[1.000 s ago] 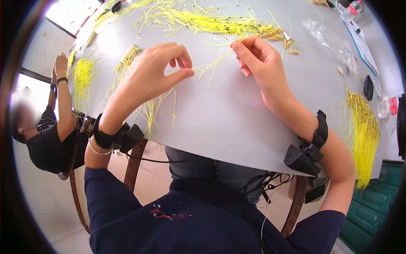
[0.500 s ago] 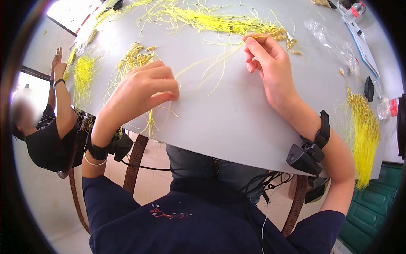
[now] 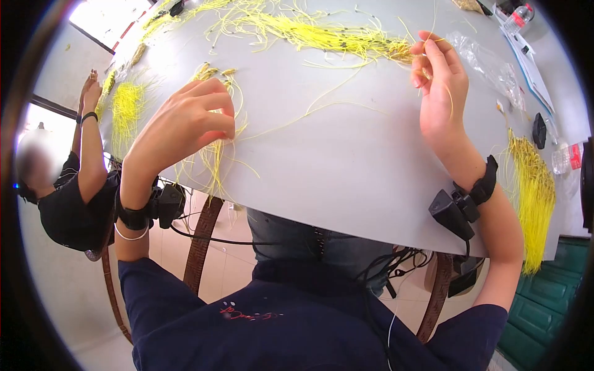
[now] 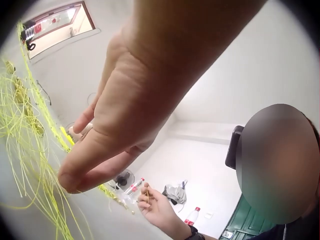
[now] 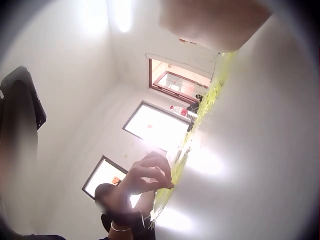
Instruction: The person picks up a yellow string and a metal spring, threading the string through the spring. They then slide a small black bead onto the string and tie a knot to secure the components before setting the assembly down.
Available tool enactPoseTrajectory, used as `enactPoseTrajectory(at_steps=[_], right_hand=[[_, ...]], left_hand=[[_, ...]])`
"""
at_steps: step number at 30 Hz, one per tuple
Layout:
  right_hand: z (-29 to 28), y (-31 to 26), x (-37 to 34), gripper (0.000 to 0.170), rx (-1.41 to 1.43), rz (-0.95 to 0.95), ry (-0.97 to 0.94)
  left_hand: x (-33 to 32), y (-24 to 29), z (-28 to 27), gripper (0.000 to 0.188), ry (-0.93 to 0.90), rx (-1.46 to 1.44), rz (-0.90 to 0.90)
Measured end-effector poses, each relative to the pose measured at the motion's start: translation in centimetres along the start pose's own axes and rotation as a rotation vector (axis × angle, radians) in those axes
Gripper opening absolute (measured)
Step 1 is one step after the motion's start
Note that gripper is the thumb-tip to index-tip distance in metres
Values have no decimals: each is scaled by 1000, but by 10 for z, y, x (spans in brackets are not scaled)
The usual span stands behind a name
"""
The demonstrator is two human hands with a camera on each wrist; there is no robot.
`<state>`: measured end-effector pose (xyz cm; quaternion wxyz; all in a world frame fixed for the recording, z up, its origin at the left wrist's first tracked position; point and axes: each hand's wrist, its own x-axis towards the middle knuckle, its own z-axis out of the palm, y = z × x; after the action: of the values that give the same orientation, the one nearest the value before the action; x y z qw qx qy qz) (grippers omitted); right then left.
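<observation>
My left hand (image 3: 185, 120) has thumb and fingertips pinched on a thin yellow strand (image 3: 308, 114) that trails right across the grey table. Beneath and beside this hand lies a small bundle of yellow strands (image 3: 215, 162) with golden tips. Farther right and higher, my right hand (image 3: 442, 86) pinches another fine yellow strand between thumb and index finger, by the golden end of the large yellow bundle (image 3: 322, 36). In the left wrist view, the left hand (image 4: 112, 115) shows curled fingers against the thumb; strand contact is hard to see there.
Another yellow bundle (image 3: 536, 204) lies along the right edge, near a black object (image 3: 539, 130) and a plastic bottle (image 3: 566, 157). Clear plastic wrapping (image 3: 486, 65) and a clipboard (image 3: 526, 59) are at upper right. Another person (image 3: 74, 191) sits at far left.
My right hand has moved right and up, away from the left hand. The left hand has moved left and down. A strand between them now lies stretched lower across the table.
</observation>
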<state>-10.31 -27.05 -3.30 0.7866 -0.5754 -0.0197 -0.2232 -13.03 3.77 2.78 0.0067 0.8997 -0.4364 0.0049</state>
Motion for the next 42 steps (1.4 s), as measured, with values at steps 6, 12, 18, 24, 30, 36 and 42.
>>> enactPoseTrajectory(at_steps=[6,12,18,24,30,36,42], right_hand=[[1,-22,3,17,-110,96,-128],[-16,-31,-4,18,-388,-17,-236],[-43,-20,-8,19,-347,27,-216],[-53,-15,-5,22,-283,163,-232],[-56,-14,-6,23,-269,216,-225],[-57,-16,-6,21,-290,197,-263],[-43,-11,-10,14,-134,-28,-430]], left_hand=[[14,-12,-6,13,180,24,109],[64,-10,-7,6,170,-38,136],[151,2,1,10,195,-104,177],[224,27,29,14,122,-122,50],[247,35,57,13,258,-78,51],[224,36,46,11,360,-184,63],[153,63,24,13,224,-582,19]])
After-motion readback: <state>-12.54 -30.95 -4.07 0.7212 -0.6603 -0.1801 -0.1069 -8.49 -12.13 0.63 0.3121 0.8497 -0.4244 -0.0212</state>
